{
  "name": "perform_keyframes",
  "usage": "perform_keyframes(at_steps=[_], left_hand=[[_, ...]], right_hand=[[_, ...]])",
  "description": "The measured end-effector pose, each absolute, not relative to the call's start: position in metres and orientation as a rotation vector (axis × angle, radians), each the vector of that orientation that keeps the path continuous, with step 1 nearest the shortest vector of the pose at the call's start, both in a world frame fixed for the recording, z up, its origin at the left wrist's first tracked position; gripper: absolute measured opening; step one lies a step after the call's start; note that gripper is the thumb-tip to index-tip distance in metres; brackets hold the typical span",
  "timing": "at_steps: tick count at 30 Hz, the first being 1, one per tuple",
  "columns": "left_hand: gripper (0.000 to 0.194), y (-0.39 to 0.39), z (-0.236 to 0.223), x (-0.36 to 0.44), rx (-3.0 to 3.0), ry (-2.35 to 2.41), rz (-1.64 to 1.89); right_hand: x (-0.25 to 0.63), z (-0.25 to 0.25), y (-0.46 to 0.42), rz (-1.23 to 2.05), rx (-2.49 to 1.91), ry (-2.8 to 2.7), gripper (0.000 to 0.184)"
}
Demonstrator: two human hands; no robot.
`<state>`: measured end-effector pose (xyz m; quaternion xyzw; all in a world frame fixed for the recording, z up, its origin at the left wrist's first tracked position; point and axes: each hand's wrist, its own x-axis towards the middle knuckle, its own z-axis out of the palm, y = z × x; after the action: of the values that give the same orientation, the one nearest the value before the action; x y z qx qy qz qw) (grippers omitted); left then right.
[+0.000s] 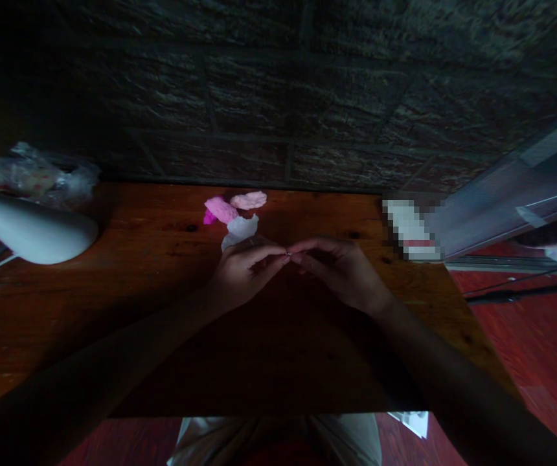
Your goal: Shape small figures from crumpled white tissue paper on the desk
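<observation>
Wooden table [137, 220] against dark wall [249, 97]; both hands [234, 275] [344, 275] pinch something tiny [288, 254].

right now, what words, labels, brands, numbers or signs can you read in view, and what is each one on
None can be read.
White item at the right: pixelated, with a reddish band; no text legible.
Plastic bag at the left: faint reddish marks, too blurred to read.
The small thing between the fingers: too small and dark to tell.
</observation>
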<state>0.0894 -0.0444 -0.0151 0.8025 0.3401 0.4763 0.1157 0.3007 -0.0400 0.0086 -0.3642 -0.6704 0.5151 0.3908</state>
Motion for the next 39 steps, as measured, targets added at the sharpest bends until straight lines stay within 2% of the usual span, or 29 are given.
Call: perform_keyframes(at_steps=[6, 15, 22, 31, 39], left_hand=[[0.008, -0.046, -0.016, 0.089, 2.377, 1.031, 1.377], [0.009, -0.045, -0.016, 0.089, 2.369, 1.020, 1.357], [0.006, -0.044, -0.019, 0.089, 2.452, 0.998, 1.378], [0.012, -0.045, -0.013, 0.088, 2.672, 1.072, 1.414], [0.011, -0.045, -0.009, 0.087, 2.810, 1.064, 1.463]], right_hand=[[0.302, 0.010, -0.040, 1.255, -0.944, -1.759, 0.019], [0.304, 0.013, -0.039, 0.922, -0.960, -1.961, 0.014], [0.303, 0.014, -0.039, 0.793, -0.992, -2.019, 0.012], [0.296, 0.009, -0.044, 0.840, -0.935, -1.963, 0.011], [0.292, 0.004, -0.046, 1.095, -1.056, -1.754, 0.019]])
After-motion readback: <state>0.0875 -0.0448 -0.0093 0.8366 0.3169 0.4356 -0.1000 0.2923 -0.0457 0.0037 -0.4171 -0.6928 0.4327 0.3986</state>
